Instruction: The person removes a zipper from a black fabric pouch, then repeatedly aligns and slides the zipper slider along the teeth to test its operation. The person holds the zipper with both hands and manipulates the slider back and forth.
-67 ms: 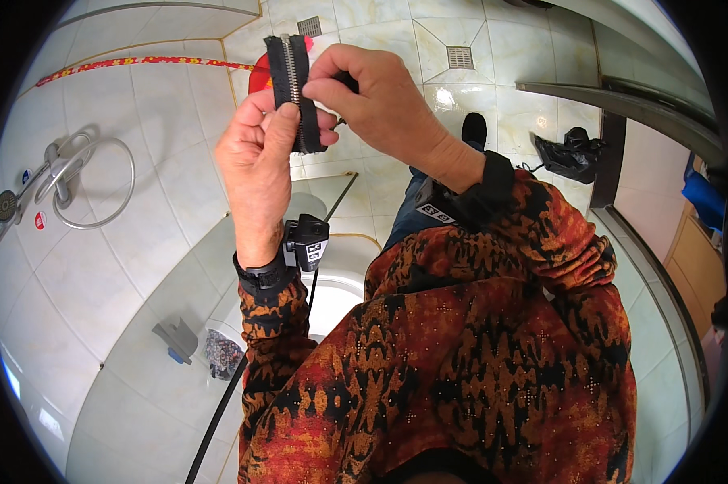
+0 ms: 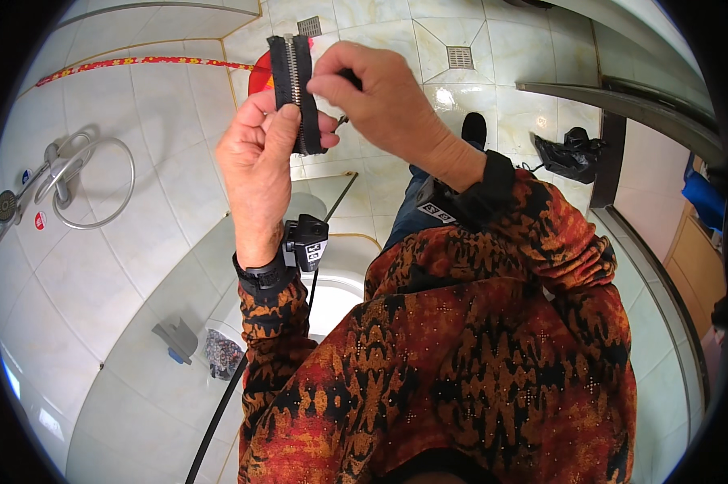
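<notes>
Fingers (image 2: 279, 121) of the left hand (image 2: 255, 169) grip a short black zipper (image 2: 295, 89) upright; the right hand (image 2: 380, 97) fingers pinch its slider, above the tiled floor (image 2: 493, 97).

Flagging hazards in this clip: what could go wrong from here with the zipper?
1. The left hand grips only the zipper's lower part; it might slip and drop onto the tiled floor.
2. The right hand pinches close to the teeth, so a fingertip could get nipped.
3. A floor drain lies beyond; small parts could fall in.
</notes>
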Demonstrator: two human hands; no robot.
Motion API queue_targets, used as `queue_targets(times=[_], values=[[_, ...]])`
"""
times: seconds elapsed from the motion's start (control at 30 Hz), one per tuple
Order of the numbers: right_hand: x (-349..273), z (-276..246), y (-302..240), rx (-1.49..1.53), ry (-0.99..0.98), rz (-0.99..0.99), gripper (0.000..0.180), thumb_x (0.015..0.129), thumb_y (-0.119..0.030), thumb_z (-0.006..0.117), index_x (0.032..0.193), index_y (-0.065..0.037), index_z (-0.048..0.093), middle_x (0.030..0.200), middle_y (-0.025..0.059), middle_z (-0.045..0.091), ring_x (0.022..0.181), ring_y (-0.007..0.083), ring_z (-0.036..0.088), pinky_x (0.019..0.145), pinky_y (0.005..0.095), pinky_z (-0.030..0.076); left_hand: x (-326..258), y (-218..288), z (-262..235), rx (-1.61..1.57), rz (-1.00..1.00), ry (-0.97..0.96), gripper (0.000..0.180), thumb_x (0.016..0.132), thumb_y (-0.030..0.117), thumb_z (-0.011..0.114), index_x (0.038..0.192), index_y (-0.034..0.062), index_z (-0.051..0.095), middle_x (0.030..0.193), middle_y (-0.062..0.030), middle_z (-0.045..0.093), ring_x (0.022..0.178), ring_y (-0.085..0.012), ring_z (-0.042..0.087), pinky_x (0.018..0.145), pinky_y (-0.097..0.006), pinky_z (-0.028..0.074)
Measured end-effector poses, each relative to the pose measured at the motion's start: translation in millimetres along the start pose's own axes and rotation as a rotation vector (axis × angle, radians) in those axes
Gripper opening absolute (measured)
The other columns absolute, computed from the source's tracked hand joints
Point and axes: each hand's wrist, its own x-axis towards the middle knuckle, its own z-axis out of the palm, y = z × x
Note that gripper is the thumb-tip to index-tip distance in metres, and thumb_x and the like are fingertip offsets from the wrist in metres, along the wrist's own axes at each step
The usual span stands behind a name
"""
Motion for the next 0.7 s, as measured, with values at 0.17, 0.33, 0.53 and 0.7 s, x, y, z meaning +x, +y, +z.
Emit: queue_targets(times=[0.17, 0.33, 0.53, 0.7], values=[[9.3, -17.9, -4.5, 0.140, 0.061, 0.066, 0.008, 0.074, -0.007, 0.055, 0.074, 0.001, 0.057, 0.057, 0.0049, 0.055, 0.047, 0.0089, 0.050, 0.044, 0.0228, 0.039, -1.3, 0.9, -3.3, 0.032, -0.029, 0.003, 0.020, 0.087, 0.008, 0.046, 0.102, -0.0031, 0.052, 0.071, -0.0113, 0.062, 0.057, -0.0152, 0.058, 0.057, -0.025, 0.048], [14.3, -23.7, -18.7, 0.126, -0.110, -0.010, 0.008, 0.077, -0.006, 0.053, 0.080, -0.001, 0.058, 0.058, 0.0036, 0.054, 0.048, 0.0083, 0.048, 0.043, 0.0219, 0.038, -1.7, 2.7, -6.7, 0.059, -0.069, -0.031, 0.024, 0.086, 0.004, 0.044, 0.107, -0.0043, 0.051, 0.067, -0.0104, 0.061, 0.055, -0.0134, 0.058, 0.052, -0.023, 0.047], [20.6, -11.8, -10.3, -0.243, -0.229, -0.351, 0.008, 0.075, -0.006, 0.056, 0.081, -0.002, 0.059, 0.061, 0.0079, 0.054, 0.052, 0.0160, 0.049, 0.049, 0.0252, 0.038, -4.0, 3.5, -5.5, 0.079, -0.078, -0.030, 0.023, 0.085, 0.003, 0.045, 0.106, -0.0040, 0.053, 0.064, -0.0090, 0.060, 0.053, -0.0124, 0.056, 0.049, -0.023, 0.046], [19.1, -12.6, -6.7, -0.344, -0.141, -0.374, 0.008, 0.073, -0.011, 0.054, 0.071, -0.005, 0.057, 0.060, 0.0088, 0.055, 0.054, 0.0232, 0.053, 0.052, 0.0314, 0.041, -6.6, 2.7, -7.6, 0.081, -0.109, -0.049, 0.023, 0.085, 0.002, 0.046, 0.106, -0.0034, 0.053, 0.063, -0.0087, 0.059, 0.051, -0.0121, 0.055, 0.048, -0.023, 0.045]])
